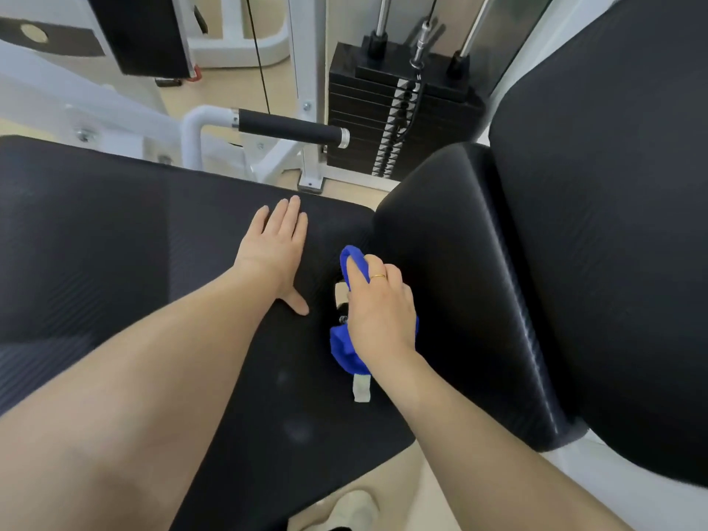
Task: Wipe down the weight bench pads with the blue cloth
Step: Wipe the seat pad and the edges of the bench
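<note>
Right hand [379, 312] grips the bunched blue cloth [346, 348] at centre frame, in the gap between the black textured seat pad [115, 231] and the black padded backrest [597, 224]; left hand [277, 249] lies flat, fingers straight. Wiping looks midway, backrest likely left.

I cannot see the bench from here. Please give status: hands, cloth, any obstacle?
Left hand flat on seat pad. Right hand grips cloth at gap beside back pad. White tag hangs from cloth; nothing blocks.

The cloth [346, 350] is bright blue with a pale off-white tag [361, 389]. The seat pad [115, 239] and back pad [597, 224] are black with fine ribbing. The weight stack [367, 120] is black, the frame [299, 70] white, the ring [378, 277] gold.
</note>
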